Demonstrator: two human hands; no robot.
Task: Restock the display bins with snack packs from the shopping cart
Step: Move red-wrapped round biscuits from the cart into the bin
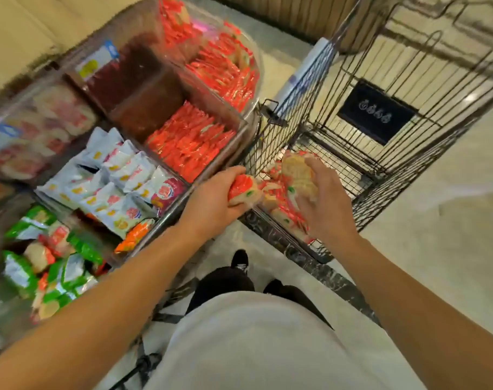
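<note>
A snack pack is gripped by the left hand at the rim of the shopping cart, while another pack is clasped in the curled fingers of the right hand over the few packs left in the cart. The display bins are seen largely filled with red, white and green packs, so the restocking is judged to be well advanced.
</note>
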